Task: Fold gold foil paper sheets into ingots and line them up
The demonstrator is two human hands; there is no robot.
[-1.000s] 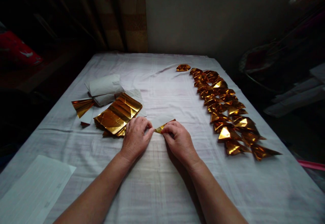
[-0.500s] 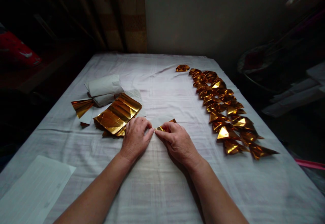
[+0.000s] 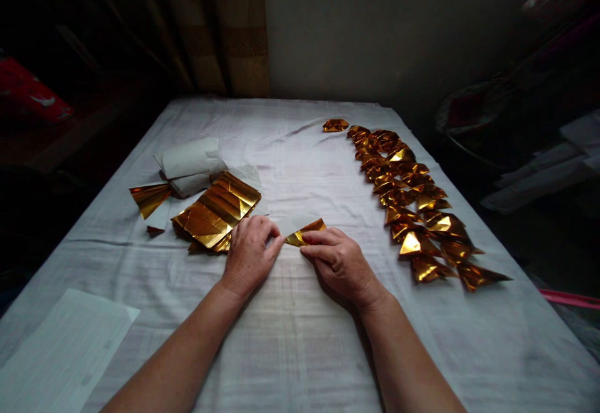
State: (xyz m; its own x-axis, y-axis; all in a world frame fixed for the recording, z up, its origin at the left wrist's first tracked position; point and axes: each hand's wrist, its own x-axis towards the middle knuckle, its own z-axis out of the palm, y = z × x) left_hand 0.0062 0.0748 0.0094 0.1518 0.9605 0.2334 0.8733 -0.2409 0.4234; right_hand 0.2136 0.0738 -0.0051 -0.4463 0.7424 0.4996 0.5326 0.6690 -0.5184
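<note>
A small sheet of gold foil paper point(image 3: 300, 233), partly folded with a pale side behind it, lies on the table between my hands. My left hand point(image 3: 253, 247) pinches its left tip between thumb and fingers. On the right part of the folded edge press the thumb and fingers of my right hand point(image 3: 340, 263). Just beyond my left hand rests a stack of creased gold foil sheets point(image 3: 218, 210); the hand hides its near right corner.
Folded gold foil pieces point(image 3: 403, 207) stand in slanting rows on the right, with a single one point(image 3: 335, 125) at their far end. White papers point(image 3: 187, 162) and a gold strip point(image 3: 150, 199) lie behind the stack. A pale sheet point(image 3: 70, 344) is at the near left on the white tablecloth point(image 3: 290, 350).
My right hand has slid to the right along the foil's folded edge, uncovering more gold. My left hand keeps its place at the left tip.
</note>
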